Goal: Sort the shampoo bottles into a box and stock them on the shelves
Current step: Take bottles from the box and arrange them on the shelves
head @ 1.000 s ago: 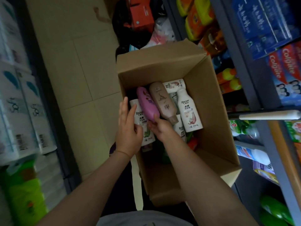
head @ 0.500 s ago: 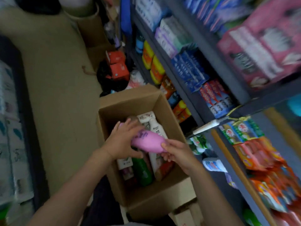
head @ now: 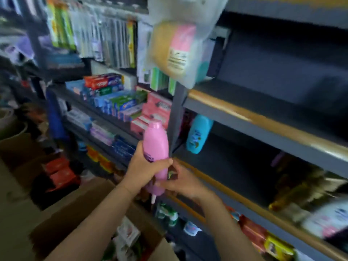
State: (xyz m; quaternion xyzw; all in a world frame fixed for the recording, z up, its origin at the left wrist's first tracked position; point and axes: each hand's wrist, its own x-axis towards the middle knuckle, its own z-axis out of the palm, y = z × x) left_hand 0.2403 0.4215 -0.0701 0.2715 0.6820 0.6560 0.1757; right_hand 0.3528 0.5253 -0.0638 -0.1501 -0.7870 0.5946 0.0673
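Left hand [head: 142, 166] wrapped the pink bottle's [head: 156, 146] middle; right hand [head: 181, 182] pinched its lower end. Smooth, rigid plastic, probably slippery: best gripped round the body.

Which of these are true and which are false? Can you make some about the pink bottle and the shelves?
1. Both hands hold the pink bottle. True: left hand, right hand.
2. The pink bottle lies in the cardboard box. False: it is held up by the shelves.
3. A blue bottle stands on a shelf. True.
4. The blue bottle is green. False: it is blue.
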